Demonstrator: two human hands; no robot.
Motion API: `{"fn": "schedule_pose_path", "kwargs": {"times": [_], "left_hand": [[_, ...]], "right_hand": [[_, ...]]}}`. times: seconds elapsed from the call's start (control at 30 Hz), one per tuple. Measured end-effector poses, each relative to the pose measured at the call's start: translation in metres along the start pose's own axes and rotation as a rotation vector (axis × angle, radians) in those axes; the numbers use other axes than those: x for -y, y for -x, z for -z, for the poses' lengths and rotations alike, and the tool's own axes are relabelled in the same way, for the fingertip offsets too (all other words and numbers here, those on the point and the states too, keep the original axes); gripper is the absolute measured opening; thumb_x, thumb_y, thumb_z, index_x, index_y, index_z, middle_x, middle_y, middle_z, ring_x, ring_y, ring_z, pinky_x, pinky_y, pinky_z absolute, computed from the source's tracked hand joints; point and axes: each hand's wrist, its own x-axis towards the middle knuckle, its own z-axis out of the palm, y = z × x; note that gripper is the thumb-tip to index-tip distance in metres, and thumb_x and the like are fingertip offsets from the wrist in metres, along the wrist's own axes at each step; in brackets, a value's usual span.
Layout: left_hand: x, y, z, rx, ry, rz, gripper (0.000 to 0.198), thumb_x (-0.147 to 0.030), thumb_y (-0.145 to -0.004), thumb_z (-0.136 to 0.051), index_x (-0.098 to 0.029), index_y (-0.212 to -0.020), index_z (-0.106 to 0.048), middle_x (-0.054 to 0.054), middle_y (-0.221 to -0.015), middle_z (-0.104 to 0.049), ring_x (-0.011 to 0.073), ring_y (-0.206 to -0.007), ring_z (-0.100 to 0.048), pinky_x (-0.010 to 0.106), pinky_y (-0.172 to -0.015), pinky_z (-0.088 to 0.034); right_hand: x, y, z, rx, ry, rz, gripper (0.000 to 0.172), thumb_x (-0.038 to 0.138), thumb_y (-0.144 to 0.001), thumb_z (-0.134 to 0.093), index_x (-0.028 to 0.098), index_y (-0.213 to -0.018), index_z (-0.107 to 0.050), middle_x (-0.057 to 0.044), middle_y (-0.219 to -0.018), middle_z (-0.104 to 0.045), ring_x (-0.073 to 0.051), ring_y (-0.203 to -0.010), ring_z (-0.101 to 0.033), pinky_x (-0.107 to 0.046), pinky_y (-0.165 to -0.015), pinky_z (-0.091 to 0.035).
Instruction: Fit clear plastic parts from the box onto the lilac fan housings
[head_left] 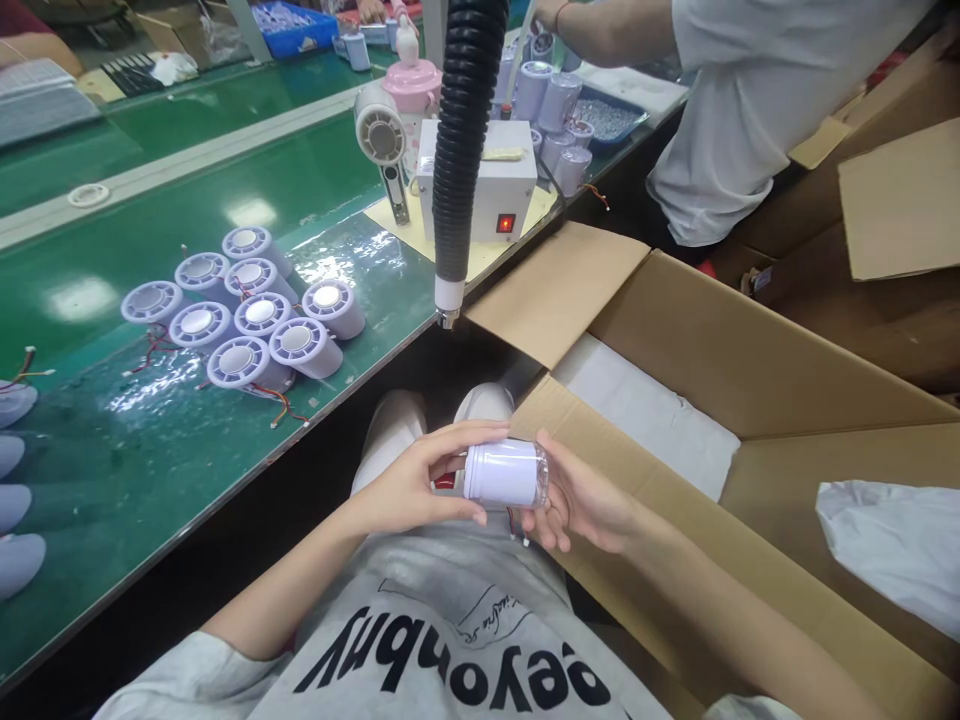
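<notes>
Nearest the head camera, my pale shirt (pixel 450 625) fills the bottom, its large black letters upside down to me. Just beyond it, above my lap, a lilac-white cylinder (pixel 504 473) lies between my two hands, its long axis running sideways from one palm to the other. My left hand (pixel 424 480) grips the plain end, fingers over the top and thumb below. My right hand (pixel 581 500) has the clear, see-through end, thumb on the upper side and fingers curled beneath. Neither hand is clearly nearer, as both touch it. Thin wires (pixel 517 530) with white plugs hang underneath.

On my right stands an open cardboard carton (pixel 787 350), nearer my right hand, whose forearm passes over its near side. A flat white sheet (pixel 645 410) lies inside, and a crumpled white bag (pixel 900 550) rests toward the far right.

To my left, a green table (pixel 112 500) bears a cluster of nine similar cylinders (pixel 238 360), round grilles upward. Farther off, a blue tray (pixel 634 130) of small loose pieces sits near a co-worker's arm (pixel 615 35); another blue bin (pixel 300 38) holds pale bits too small to identify.
</notes>
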Motion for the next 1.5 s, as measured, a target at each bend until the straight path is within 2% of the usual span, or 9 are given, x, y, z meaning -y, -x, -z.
{"fn": "schedule_pose_path", "kwargs": {"times": [0.2, 0.33, 0.5, 0.7, 0.9, 1.07, 1.27, 1.37, 1.5], "left_hand": [[0.001, -0.008, 0.009, -0.057, 0.104, 0.07, 0.082, -0.01, -0.062, -0.083, -0.029, -0.135, -0.052, 0.011, -0.145, -0.049, 0.0297, -0.132, -0.048, 0.041, -0.107, -0.044], [0.015, -0.028, 0.036, -0.175, 0.211, 0.03, 0.08, -0.013, -0.061, -0.084, -0.022, -0.134, -0.053, 0.017, -0.144, -0.048, 0.0306, -0.133, -0.046, 0.04, -0.107, -0.043], [0.021, -0.057, 0.072, -0.312, 0.252, -0.034, 0.077, -0.024, -0.061, -0.086, -0.015, -0.132, -0.054, 0.02, -0.141, -0.051, 0.0316, -0.134, -0.045, 0.043, -0.112, -0.035], [0.019, -0.063, 0.085, -0.343, 0.238, -0.025, 0.073, -0.023, -0.064, -0.084, -0.014, -0.13, -0.056, 0.018, -0.142, -0.05, 0.0324, -0.135, -0.042, 0.046, -0.115, -0.03], [0.021, -0.049, 0.089, -0.282, 0.199, -0.049, 0.065, -0.017, -0.067, -0.081, -0.021, -0.128, -0.058, 0.014, -0.143, -0.05, 0.0297, -0.131, -0.048, 0.039, -0.108, -0.04], [0.016, -0.033, 0.082, -0.265, 0.144, -0.08, 0.06, -0.009, -0.067, -0.079, -0.024, -0.121, -0.058, 0.011, -0.142, -0.05, 0.0266, -0.132, -0.047, 0.035, -0.107, -0.042], [0.007, -0.012, 0.058, -0.174, -0.034, -0.124, 0.065, -0.005, -0.069, -0.077, -0.031, -0.123, -0.052, 0.007, -0.144, -0.047, 0.0229, -0.134, -0.044, 0.035, -0.109, -0.041], [0.001, -0.006, 0.043, -0.141, -0.13, -0.165, 0.07, -0.006, -0.071, -0.076, -0.035, -0.129, -0.049, 0.006, -0.143, -0.046, 0.0226, -0.132, -0.045, 0.036, -0.108, -0.042], [-0.011, 0.002, 0.025, -0.122, -0.231, -0.125, 0.062, -0.012, -0.075, -0.073, -0.034, -0.13, -0.053, 0.007, -0.138, -0.048, 0.0244, -0.131, -0.044, 0.033, -0.102, -0.047]], "right_hand": [[0.003, -0.016, 0.004, -0.023, -0.044, 0.065, 0.062, 0.05, -0.102, -0.017, 0.009, -0.101, -0.063, -0.007, -0.058, -0.067, -0.011, -0.042, -0.062, -0.013, -0.037, -0.047], [0.015, -0.063, 0.013, -0.024, -0.128, 0.154, 0.067, 0.05, -0.101, -0.014, 0.008, -0.088, -0.064, -0.01, -0.057, -0.065, -0.012, -0.042, -0.06, -0.015, -0.038, -0.047], [0.038, -0.126, 0.02, 0.004, -0.167, 0.251, 0.063, 0.05, -0.1, -0.011, 0.013, -0.093, -0.061, -0.005, -0.056, -0.061, -0.01, -0.041, -0.053, -0.013, -0.036, -0.041], [0.047, -0.154, 0.021, 0.024, -0.165, 0.298, 0.061, 0.049, -0.1, -0.008, 0.015, -0.094, -0.058, -0.003, -0.056, -0.058, -0.008, -0.04, -0.049, -0.011, -0.034, -0.033], [0.047, -0.147, 0.017, 0.007, -0.073, 0.279, 0.06, 0.049, -0.101, -0.013, 0.012, -0.095, -0.06, -0.003, -0.053, -0.06, -0.008, -0.037, -0.049, -0.011, -0.034, -0.035], [0.049, -0.128, 0.01, -0.014, 0.037, 0.239, 0.058, 0.046, -0.102, -0.02, 0.01, -0.081, -0.06, -0.005, -0.049, -0.061, -0.007, -0.033, -0.05, -0.011, -0.032, -0.036], [0.042, -0.078, 0.0, -0.013, 0.11, 0.197, 0.051, 0.045, -0.103, -0.027, 0.011, -0.083, -0.059, -0.005, -0.053, -0.063, -0.009, -0.037, -0.056, -0.012, -0.035, -0.043], [0.04, -0.054, -0.008, -0.006, 0.109, 0.085, 0.061, 0.049, -0.103, -0.016, 0.01, -0.085, -0.06, -0.005, -0.053, -0.062, -0.008, -0.037, -0.056, -0.011, -0.035, -0.043], [0.034, -0.033, -0.014, 0.038, 0.111, -0.058, 0.075, 0.057, -0.099, -0.004, 0.011, -0.084, -0.061, -0.002, -0.051, -0.057, -0.007, -0.036, -0.055, -0.01, -0.031, -0.038]]}}
